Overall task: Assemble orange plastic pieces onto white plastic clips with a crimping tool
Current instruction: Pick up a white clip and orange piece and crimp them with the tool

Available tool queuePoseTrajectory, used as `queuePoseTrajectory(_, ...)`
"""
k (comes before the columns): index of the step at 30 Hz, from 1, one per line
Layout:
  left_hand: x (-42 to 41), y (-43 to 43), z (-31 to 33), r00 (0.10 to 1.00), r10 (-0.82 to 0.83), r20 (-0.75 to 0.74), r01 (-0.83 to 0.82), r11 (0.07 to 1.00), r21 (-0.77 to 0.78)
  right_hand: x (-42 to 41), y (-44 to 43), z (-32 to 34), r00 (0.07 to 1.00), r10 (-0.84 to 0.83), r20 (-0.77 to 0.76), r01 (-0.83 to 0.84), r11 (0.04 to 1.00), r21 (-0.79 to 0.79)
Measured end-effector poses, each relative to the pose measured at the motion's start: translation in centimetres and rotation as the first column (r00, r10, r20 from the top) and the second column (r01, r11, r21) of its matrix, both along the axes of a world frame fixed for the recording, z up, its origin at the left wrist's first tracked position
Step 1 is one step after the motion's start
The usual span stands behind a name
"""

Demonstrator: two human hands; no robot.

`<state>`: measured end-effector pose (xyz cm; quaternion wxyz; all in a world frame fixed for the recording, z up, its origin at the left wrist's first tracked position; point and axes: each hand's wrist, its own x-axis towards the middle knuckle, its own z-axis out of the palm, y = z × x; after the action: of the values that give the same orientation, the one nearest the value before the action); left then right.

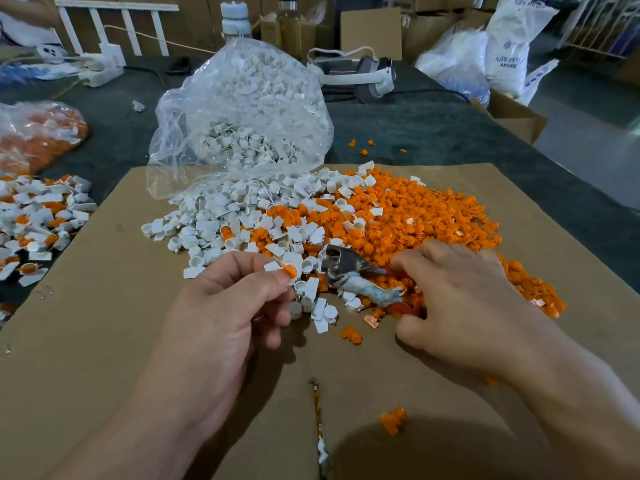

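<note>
Fingers, left hand [221, 317]: thumb and forefinger pinching a white clip with orange piece [282, 269], lifted just above the pile!
Fingers, right hand [460, 299]: curled down over the crimping tool [353, 271], touching its handles; a closed grasp, cannot tell.
Crimping tool: lying on the parts, metal head toward the left hand.
White clips [242, 216]: spilling from the clear bag [242, 109] onto cardboard [104, 323].
Orange pieces [433, 216]: heaped right of them.

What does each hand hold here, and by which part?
Left hand pinches a white clip with orange piece at its edge; right hand rests on the crimping tool handles.
</note>
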<state>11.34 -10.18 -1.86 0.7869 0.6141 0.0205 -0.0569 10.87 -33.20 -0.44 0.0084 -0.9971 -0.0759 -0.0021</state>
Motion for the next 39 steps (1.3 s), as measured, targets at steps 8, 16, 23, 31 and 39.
queuePoseTrajectory(8, -0.1, 0.0, 0.2, 0.999, 0.02, 0.035, -0.018, 0.999, -0.036, -0.7, 0.5, 0.4, 0.989, -0.073, 0.128, 0.062, 0.994, 0.088)
queuePoseTrajectory(16, 0.0, -0.1, 0.3, 0.995, 0.069, 0.075, -0.061, 0.992, -0.108, -2.0, 1.7, 1.6, 0.976, 0.093, 0.197, -0.15, 0.944, 0.296)
queuePoseTrajectory(23, -0.2, -0.3, 0.4, 0.993, 0.048, 0.112, -0.03, 0.988, -0.154, -2.5, 2.0, 1.9, 0.976, 0.137, 0.169, -0.184, 0.937, 0.298)
queuePoseTrajectory(31, -0.3, -0.3, 0.1, 0.989, 0.055, 0.137, -0.04, 0.993, -0.114, -2.7, 2.1, 1.7, 0.976, 0.152, 0.155, -0.195, 0.927, 0.32)
queuePoseTrajectory(39, -0.3, -0.5, 0.1, 0.982, 0.105, 0.154, -0.091, 0.991, -0.097, -2.9, 2.0, 1.7, 0.978, 0.147, 0.149, -0.188, 0.928, 0.321)
